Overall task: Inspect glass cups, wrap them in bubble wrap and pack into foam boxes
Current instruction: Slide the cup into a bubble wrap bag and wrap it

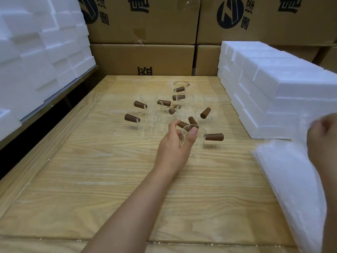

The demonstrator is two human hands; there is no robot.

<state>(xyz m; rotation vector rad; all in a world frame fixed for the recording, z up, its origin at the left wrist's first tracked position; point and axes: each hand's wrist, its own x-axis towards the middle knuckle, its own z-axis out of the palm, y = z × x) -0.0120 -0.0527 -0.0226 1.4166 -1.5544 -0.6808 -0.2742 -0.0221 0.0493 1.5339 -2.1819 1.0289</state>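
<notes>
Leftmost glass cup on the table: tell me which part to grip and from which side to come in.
Grip the wooden handle of the leftmost cup, coming from the left. The cup stands upright, its handle juts left over bare table, while other cups crowd its right and rear.

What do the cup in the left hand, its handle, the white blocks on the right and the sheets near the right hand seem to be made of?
Cup: clear glass, glossy; the table shows through it.
Handle: dark brown wood, matte, probably.
White blocks: expanded foam, dull and grainy.
Sheets: translucent plastic, likely bubble wrap; blur hides the bubbles.
</notes>
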